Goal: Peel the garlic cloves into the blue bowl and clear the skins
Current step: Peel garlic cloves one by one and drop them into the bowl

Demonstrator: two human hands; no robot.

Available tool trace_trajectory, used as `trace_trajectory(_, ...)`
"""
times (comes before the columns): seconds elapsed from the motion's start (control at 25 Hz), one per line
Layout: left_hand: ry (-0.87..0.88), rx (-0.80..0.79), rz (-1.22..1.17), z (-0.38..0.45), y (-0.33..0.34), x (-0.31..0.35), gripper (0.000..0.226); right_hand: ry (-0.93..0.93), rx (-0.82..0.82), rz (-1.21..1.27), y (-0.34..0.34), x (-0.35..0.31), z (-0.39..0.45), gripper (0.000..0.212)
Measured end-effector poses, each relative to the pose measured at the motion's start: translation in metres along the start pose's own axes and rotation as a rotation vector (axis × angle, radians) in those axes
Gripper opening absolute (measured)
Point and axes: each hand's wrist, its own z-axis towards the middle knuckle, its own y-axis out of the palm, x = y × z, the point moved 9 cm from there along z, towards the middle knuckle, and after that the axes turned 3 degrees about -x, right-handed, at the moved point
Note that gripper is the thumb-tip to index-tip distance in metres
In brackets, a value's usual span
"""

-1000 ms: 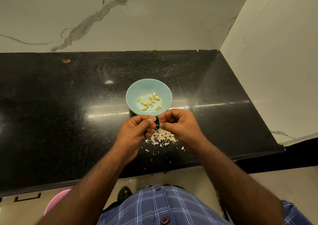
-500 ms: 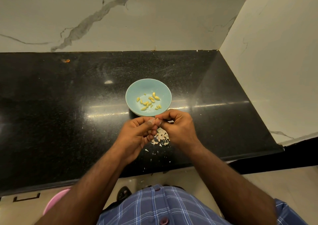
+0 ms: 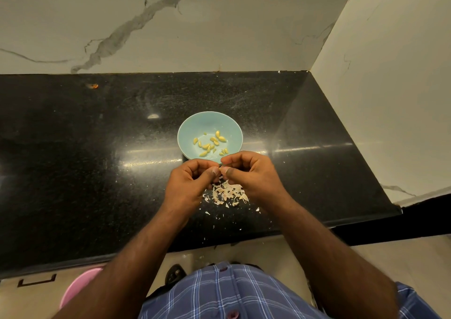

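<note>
Standing over the black tabletop (image 3: 73,172), the person holds both hands just before the blue bowl (image 3: 192,126) of peeled cloves (image 3: 210,143), above the skins (image 3: 228,193), left hand (image 3: 189,188) and right hand (image 3: 253,174) fingers seemingly pinching a barely visible clove, judged mid-peel; next, drop it in the bowl.

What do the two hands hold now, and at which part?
Left hand and right hand pinch something small between their fingertips; it is mostly hidden, so I cannot tell what.

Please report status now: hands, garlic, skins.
Left hand and right hand pinched together, contents hidden. Peeled cloves in blue bowl. Skins uncleared.
</note>
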Motion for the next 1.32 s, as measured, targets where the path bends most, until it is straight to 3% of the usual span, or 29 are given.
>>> trace_trajectory(0.32, -0.046, -0.003, -0.044, 0.0, 0.0, -0.006, 0.009, -0.042, 0.061, -0.071, -0.003, -0.001, 0.0, 0.017)
trace_trajectory(0.96, -0.002, -0.001, 0.145, 0.0, 0.002, -0.002, 0.003, -0.305, 0.024, -0.59, 0.016, -0.022, -0.011, 0.017)
trace_trajectory(1.32, -0.011, -0.143, -0.001, -0.001, 0.012, -0.003, 0.011, -0.16, -0.015, -0.467, 0.001, -0.01, 0.002, 0.023)
